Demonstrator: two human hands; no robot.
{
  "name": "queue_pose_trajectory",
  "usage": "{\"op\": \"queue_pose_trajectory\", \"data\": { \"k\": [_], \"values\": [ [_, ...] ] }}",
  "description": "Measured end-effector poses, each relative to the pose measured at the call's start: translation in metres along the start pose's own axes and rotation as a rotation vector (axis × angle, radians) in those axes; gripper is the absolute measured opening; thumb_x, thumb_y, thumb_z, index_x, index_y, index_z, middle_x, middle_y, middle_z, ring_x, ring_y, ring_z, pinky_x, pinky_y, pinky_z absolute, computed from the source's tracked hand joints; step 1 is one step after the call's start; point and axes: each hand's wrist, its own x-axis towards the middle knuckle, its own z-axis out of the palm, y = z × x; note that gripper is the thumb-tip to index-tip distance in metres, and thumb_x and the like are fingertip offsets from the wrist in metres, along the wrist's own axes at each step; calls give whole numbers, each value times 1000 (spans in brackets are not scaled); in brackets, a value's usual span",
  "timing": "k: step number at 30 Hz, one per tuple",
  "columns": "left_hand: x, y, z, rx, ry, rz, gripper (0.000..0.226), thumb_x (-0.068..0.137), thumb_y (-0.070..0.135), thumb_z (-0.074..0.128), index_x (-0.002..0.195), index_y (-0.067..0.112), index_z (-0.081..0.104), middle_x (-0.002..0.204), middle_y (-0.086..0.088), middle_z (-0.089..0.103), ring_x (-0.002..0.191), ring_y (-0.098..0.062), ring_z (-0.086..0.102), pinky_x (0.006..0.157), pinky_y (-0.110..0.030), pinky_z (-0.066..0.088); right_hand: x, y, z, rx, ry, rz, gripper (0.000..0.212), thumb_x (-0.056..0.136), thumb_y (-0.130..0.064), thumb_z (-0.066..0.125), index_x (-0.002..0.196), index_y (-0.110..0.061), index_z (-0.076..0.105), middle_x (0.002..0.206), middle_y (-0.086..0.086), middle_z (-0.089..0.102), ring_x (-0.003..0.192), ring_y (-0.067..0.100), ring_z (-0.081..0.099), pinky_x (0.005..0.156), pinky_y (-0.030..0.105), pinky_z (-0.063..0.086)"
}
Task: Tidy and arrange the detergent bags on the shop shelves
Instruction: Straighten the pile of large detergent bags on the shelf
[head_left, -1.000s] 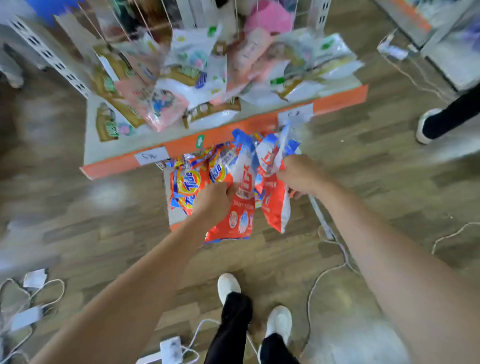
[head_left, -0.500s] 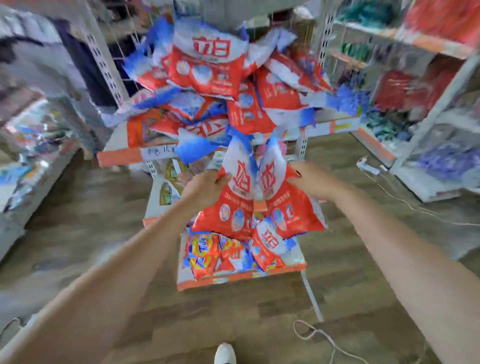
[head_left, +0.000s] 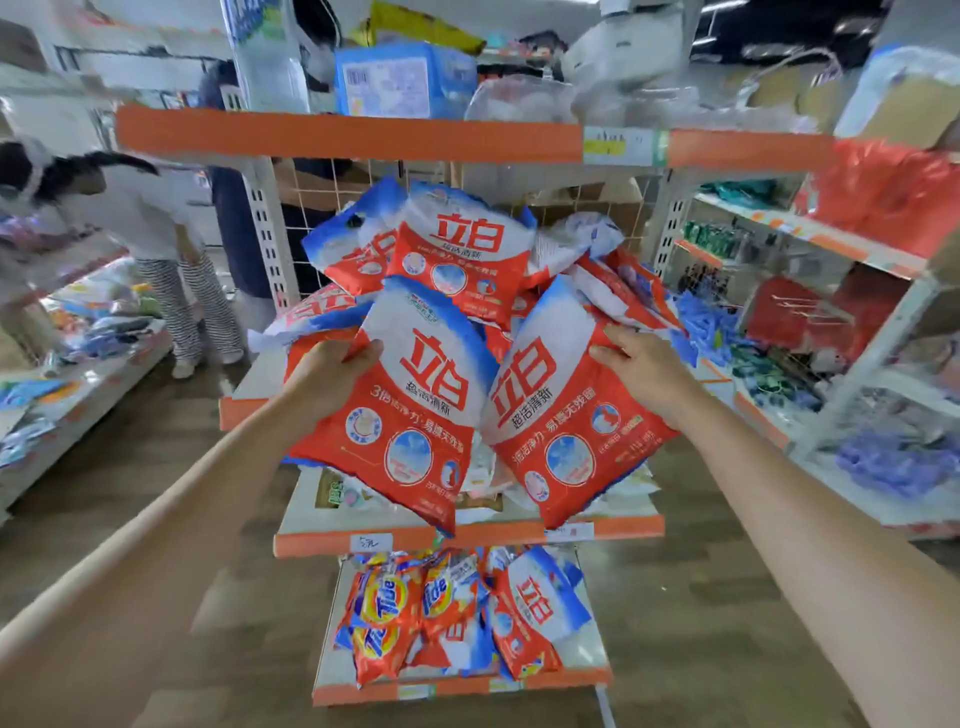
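Observation:
I hold two red, white and blue detergent bags in front of the middle shelf. My left hand (head_left: 327, 376) grips the left bag (head_left: 410, 415) by its left edge. My right hand (head_left: 647, 371) grips the right bag (head_left: 566, 421) by its right edge. Both bags hang tilted, their lower corners pointing down. Behind them a loose pile of the same bags (head_left: 457, 254) lies on the middle shelf (head_left: 244, 410). On the bottom shelf (head_left: 457, 688) lie orange Tide bags (head_left: 389, 613) and one more red and white bag (head_left: 535, 608).
An orange-edged top shelf (head_left: 353, 137) carries a blue box and wrapped goods. A lower shelf (head_left: 467, 538) holds flat packets. More shelving stands at right (head_left: 841, 249) and left (head_left: 78, 405). A person in striped trousers (head_left: 171, 270) bends at the left shelves. Wood-look floor surrounds the unit.
My view has swung up from the floor and bottom shelf to the middle shelves. Both hands have lifted the two bags from bottom-shelf height up to the pile on the middle shelf.

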Motion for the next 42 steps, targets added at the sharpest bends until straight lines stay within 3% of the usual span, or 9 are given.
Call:
{"op": "queue_pose_trajectory", "data": {
  "k": [4, 8, 12, 14, 20, 26, 30, 38, 42],
  "values": [
    [37, -3, -31, -282, 45, -107, 19, 96, 29, 53, 88, 15, 63, 55, 7, 67, 45, -5, 61, 54, -17, 51, 54, -7, -4, 142, 23, -30, 24, 96, -17, 52, 118, -15, 62, 114, 9, 65, 97, 25, 62, 89, 40, 49],
    [63, -6, -54, -425, 160, -171, 20, 96, 33, 53, 84, 18, 60, 46, 11, 63, 39, -2, 58, 46, -19, 51, 111, -11, 14, 337, 197, 44, 22, 95, -19, 54, 109, -6, 64, 108, 18, 67, 98, 34, 64, 88, 51, 51],
    [71, -3, -57, -516, 182, -228, 20, 94, 33, 54, 82, 17, 60, 45, 7, 63, 36, -6, 59, 38, -18, 49, 161, -30, 33, 615, 522, 261, 35, 99, -21, 43, 126, -2, 54, 98, 10, 66, 87, 18, 64, 84, 31, 44],
    [72, -4, -53, -550, 192, -255, 21, 94, 34, 55, 82, 17, 60, 47, 5, 64, 38, -9, 60, 38, -21, 51, 175, -34, 40, 772, 423, 371, 34, 102, -20, 31, 133, -13, 42, 76, 10, 54, 53, -1, 55, 76, 23, 45],
    [73, 2, -29, -694, 179, -294, 20, 94, 35, 54, 83, 19, 60, 53, 2, 68, 42, -14, 64, 38, -29, 52, 182, -17, 39, 381, -190, 424, 24, 96, -24, 50, 106, -4, 58, 53, 6, 66, 42, 16, 62, 42, 21, 52],
    [82, 17, -9, -762, 105, -279, 24, 93, 41, 53, 96, 19, 63, 66, -3, 72, 54, -18, 69, 47, -32, 57, 150, -15, 57, 456, -576, 290, 59, 88, -54, 53, 112, -1, 59, 94, 14, 70, 83, 23, 68, 76, 32, 57],
    [88, 23, 7, -781, 116, -322, 23, 90, 42, 57, 96, 20, 64, 65, -3, 72, 53, -18, 69, 48, -33, 57, 133, -24, 76, 884, -691, 313, 32, 89, -41, 57, 109, -17, 62, 99, 5, 72, 90, 19, 69, 80, 36, 56],
    [113, 26, 41, -785, 85, -354, 31, 93, 38, 56, 110, 13, 63, 71, -2, 72, 60, -17, 69, 62, -36, 59, 153, -35, 50, 781, -153, 164, 32, 79, -22, 73, 106, -19, 54, 98, 5, 69, 79, 20, 68, 65, 29, 55],
    [115, 36, 55, -367, -96, -300, 36, 100, 32, 44, 114, 1, 56, 90, -14, 67, 74, -31, 68, 60, -32, 56, 187, -41, 41, 1058, 148, 301, 43, 85, -28, 69, 118, -12, 49, 108, 7, 63, 84, 22, 66, 54, 28, 54]
  ]
}}
